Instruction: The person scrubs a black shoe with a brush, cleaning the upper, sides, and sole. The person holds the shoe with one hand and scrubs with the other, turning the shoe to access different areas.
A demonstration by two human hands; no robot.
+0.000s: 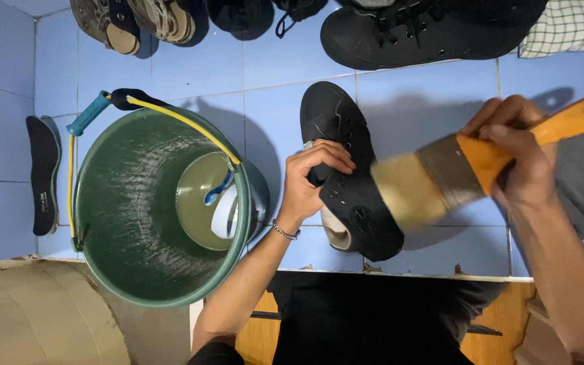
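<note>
Brushing a black shoe over a blue tiled floor

The left hand (pixel 309 182) has its fingers curled tight over the black shoe (pixel 349 176), pinning it to the floor (pixel 265 67); the right hand (pixel 508 145) has fingers wrapped round the orange-handled brush (pixel 441 179), whose blurred bristles hang just right of the left fingers. A firm hold and short strokes seem wise. Left of them stands a green bucket (pixel 130 203); beyond, more shoes (pixel 414 34).

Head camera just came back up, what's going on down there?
A person's left hand steadies a black shoe lying on the blue tiled floor. The right hand grips a wide paintbrush with an orange handle, bristles over the shoe's side. A green bucket with murky water sits left.
</note>
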